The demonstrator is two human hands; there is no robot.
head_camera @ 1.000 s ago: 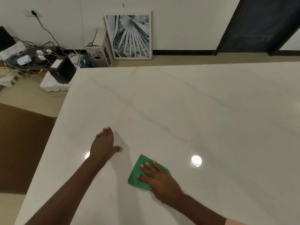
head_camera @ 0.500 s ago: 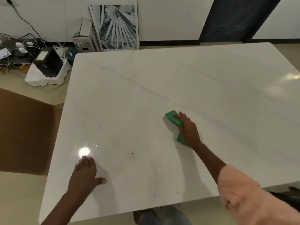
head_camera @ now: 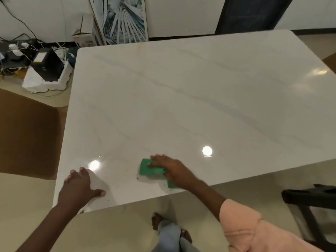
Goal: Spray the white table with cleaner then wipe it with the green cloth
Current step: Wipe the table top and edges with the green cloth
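Observation:
The white marble-look table fills most of the view. Near its front edge lies the folded green cloth, and my right hand presses flat on top of it with straight fingers. My left hand rests palm down on the table's front left corner, fingers spread and holding nothing. Small dark specks lie on the table beside the cloth. No spray bottle is in view.
A black chair stands at the right, just off the table's front edge. A framed leaf picture, a cardboard box, a black device on foam and tangled cables sit on the floor behind the table. A brown rug lies left.
My right hand has pulled the green cloth back from the middle of the table towards the front edge. My left hand stays planted on the front left corner.

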